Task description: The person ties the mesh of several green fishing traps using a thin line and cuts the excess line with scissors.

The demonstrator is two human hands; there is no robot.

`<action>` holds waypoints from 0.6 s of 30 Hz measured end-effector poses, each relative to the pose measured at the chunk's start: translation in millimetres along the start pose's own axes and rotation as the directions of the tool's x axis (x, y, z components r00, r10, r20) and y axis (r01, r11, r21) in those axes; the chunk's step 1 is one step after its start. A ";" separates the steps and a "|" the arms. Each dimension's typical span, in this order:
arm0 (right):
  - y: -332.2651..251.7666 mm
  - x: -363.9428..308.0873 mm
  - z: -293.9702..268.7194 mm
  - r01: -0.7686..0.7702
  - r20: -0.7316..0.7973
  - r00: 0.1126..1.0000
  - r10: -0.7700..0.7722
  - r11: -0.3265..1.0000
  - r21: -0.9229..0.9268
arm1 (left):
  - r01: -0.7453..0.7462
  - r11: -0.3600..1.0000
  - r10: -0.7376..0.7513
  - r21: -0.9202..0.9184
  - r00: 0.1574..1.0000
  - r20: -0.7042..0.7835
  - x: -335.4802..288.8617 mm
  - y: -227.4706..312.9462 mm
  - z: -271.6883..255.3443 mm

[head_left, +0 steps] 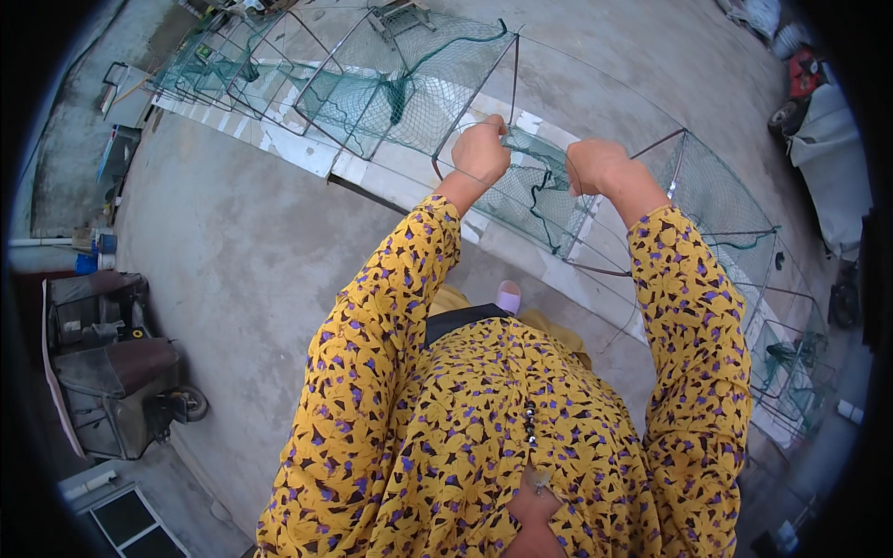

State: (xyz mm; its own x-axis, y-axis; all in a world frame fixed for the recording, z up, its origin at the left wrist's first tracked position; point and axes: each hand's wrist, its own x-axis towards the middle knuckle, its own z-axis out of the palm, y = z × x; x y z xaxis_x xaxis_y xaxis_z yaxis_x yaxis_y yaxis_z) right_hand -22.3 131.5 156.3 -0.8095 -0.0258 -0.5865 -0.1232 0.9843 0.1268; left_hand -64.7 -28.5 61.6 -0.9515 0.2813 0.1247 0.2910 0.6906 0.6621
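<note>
A long folding fish trap (437, 84), green netting over square dark wire frames, stretches from the far left to the lower right. My left hand (481, 152) is closed at the netting, close beside one of the frames. To its right, my right hand (597, 167) is closed too, with its fingers bent down at the netting's upper edge. Between the two hands the green mesh (535, 191) hangs with a dark green cord running through it. Thin line loops near both hands; what exactly lies between the fingertips is hidden.
The trap lies over a long pale board (409, 177) on the concrete floor (242, 214). At the left stands a three-wheeled vehicle (116, 367). A covered grey vehicle (828, 167) and a red machine (802, 74) are at the right. A stool (400, 17) stands beyond the trap.
</note>
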 end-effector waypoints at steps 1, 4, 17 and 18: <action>-1.5 -0.5 -2.0 0.002 -0.001 1.000 -0.002 1.000 -0.004 | 0.027 0.998 -0.027 0.055 1.000 -0.001 1.1 2.6 -3.3; 1.8 -2.0 -0.3 0.033 0.043 0.999 -0.032 0.999 -0.030 | 0.059 0.998 -0.058 0.015 0.996 -0.068 7.6 11.9 -9.6; 25.0 -13.0 1.9 0.144 -0.017 0.990 -0.143 0.985 0.097 | 0.267 0.484 -0.391 -0.833 0.918 0.067 -0.6 4.1 0.0; 25.4 -12.9 6.1 0.150 -0.087 0.986 -0.139 0.979 0.138 | 0.274 0.518 -0.390 -0.811 0.919 0.061 -1.4 3.4 -3.2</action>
State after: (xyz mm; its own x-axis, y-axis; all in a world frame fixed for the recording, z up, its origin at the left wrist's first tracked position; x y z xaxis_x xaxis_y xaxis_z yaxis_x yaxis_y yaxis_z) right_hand -11.5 157.9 162.3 -0.8313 -0.1775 -0.5267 -0.1629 0.9838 -0.0744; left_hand -62.7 -28.7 66.0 -0.9816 0.0297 -0.1888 -0.1909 -0.1055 0.9759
